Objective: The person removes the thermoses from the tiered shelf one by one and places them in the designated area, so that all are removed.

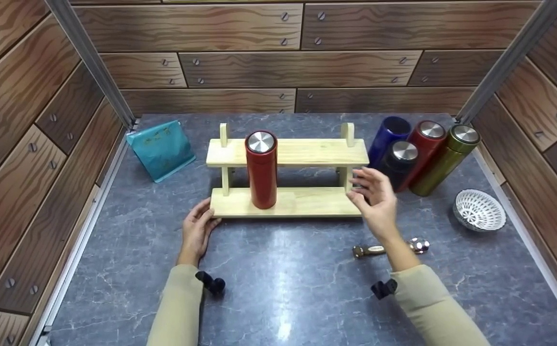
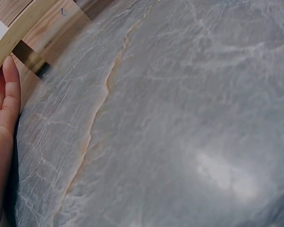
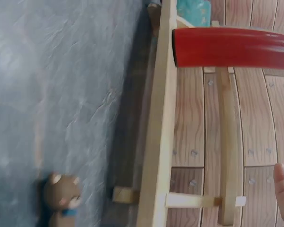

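A two-tier pale wooden rack [image 1: 326, 204] stands on the table, and a red thermos bottle [image 1: 262, 178] with a silver lid is upright on its lower shelf, left of centre. My left hand [image 1: 197, 233] holds the front left corner of that shelf; in the left wrist view its fingers [image 2: 10, 90] meet the board from below. Beside the rack's right end my right hand [image 1: 378, 206] is raised, fingers loosely bent and nothing in them. In the right wrist view the red bottle [image 3: 232, 47] crosses the top, while only fingertips [image 3: 281, 182] of that hand show.
Right of the rack stand a blue bottle [image 1: 381, 139], a black one [image 1: 396, 168], another red one [image 1: 425, 144] and a green-gold one [image 1: 444, 163]. A white woven basket [image 1: 479, 210] is farther right. A bear-headed object [image 1: 369, 250] lies by my right wrist. A teal pouch [image 1: 161, 150] stands back left.
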The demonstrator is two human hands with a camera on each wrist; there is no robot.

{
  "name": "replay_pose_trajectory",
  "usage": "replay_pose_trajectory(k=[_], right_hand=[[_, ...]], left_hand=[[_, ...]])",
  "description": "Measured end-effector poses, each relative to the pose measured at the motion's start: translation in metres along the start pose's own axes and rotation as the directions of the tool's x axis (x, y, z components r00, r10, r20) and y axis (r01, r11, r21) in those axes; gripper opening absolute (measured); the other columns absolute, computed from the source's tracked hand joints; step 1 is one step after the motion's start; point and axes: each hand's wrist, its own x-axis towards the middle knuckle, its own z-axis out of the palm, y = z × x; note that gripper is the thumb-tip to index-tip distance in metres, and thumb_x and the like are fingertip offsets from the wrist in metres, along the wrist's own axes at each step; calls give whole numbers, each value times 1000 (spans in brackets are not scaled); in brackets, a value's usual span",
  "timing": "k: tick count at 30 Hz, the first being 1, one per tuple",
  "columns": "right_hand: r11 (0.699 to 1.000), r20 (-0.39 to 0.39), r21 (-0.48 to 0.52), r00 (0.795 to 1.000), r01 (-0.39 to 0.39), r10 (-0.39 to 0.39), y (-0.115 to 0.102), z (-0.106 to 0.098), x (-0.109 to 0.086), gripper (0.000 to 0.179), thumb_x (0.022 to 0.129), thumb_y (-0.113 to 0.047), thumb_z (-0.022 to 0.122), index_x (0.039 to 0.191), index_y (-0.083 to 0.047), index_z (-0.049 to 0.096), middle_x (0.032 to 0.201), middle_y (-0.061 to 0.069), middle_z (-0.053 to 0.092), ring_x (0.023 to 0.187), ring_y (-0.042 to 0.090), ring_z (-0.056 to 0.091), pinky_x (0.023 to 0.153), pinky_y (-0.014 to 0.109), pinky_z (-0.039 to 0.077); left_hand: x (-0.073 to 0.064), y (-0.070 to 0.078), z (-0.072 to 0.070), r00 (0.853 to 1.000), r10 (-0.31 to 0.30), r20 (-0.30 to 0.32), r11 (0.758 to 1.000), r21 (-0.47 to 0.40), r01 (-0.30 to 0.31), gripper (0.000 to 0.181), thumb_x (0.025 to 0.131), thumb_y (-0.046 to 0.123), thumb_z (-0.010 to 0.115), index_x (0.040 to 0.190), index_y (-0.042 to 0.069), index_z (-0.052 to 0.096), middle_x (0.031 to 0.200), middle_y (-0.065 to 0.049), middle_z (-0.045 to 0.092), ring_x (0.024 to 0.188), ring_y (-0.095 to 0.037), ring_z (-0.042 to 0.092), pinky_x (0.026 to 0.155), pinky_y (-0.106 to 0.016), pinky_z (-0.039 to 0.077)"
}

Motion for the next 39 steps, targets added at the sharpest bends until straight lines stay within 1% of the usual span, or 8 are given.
replay_pose_trajectory(k=[5, 10, 14, 20, 27, 30, 33, 39], right_hand=[[999, 97, -18, 994, -44, 45, -2, 17, 8, 55, 75, 17, 66, 123, 16, 38, 112, 34, 53, 98, 45, 55, 81, 45, 50], [994, 225, -46, 969, -96, 104, -2, 34, 15, 56, 75, 17, 66, 124, 15, 39, 113, 32, 54, 99, 48, 53, 80, 50, 49], [994, 282, -55, 953, -100, 111, -2, 46, 21, 57, 76, 15, 67, 125, 12, 40, 115, 34, 52, 101, 47, 53, 80, 53, 47], [991, 310, -73, 941, -116, 133, -1, 63, 28, 60, 76, 8, 71, 128, 7, 41, 119, 28, 53, 105, 43, 53, 83, 50, 48], [983, 319, -76, 930, -169, 184, -30, 92, 40, 62, 76, 13, 68, 129, 14, 35, 124, 34, 46, 112, 48, 45, 89, 61, 40], [983, 330, -87, 926, -164, 183, -29, 100, 45, 63, 77, 10, 68, 131, 12, 34, 127, 33, 44, 115, 48, 43, 90, 58, 40], [978, 323, -109, 924, -178, 204, -28, 106, 48, 64, 78, 7, 69, 132, 11, 34, 130, 32, 42, 117, 47, 42, 91, 55, 40], [972, 313, -112, 921, -207, 233, -24, 120, 54, 66, 78, 3, 71, 132, 11, 34, 131, 32, 40, 118, 47, 41, 94, 58, 37]], left_hand=[[1, 0, 1, 1000, -1, -9, 1000, 6, 1, 43, 85, 4, 66, 126, 2, 54, 118, -14, 55, 92, -22, 61, 75, -35, 54], [2, 0, 0, 1000, -3, -14, 1000, -11, 3, 41, 85, 2, 65, 124, 2, 56, 117, -15, 55, 91, -22, 61, 73, -34, 54], [1, 0, -1, 1000, -1, -8, 1000, -9, 1, 40, 85, 3, 65, 124, 2, 56, 118, -15, 55, 91, -23, 61, 73, -34, 54], [1, -1, 0, 1000, 7, 5, 1000, -15, -7, 39, 86, 3, 64, 124, 3, 56, 117, -16, 54, 89, -23, 61, 73, -33, 54], [2, 1, 0, 1000, -1, -6, 1000, -9, 1, 40, 85, 5, 66, 123, 4, 57, 116, -16, 54, 89, -23, 61, 74, -34, 54], [2, 1, 1, 1000, -9, -15, 1000, -10, 9, 40, 85, 4, 66, 124, 4, 57, 116, -15, 54, 89, -23, 61, 75, -35, 54], [1, 1, 1, 999, -19, -26, 1000, 6, 20, 39, 85, 3, 65, 124, 4, 57, 117, -14, 54, 90, -22, 61, 75, -34, 54], [2, 0, 1, 999, -23, -41, 1000, 10, 24, 40, 85, 2, 65, 124, 3, 56, 117, -15, 55, 90, -22, 61, 74, -34, 54]])
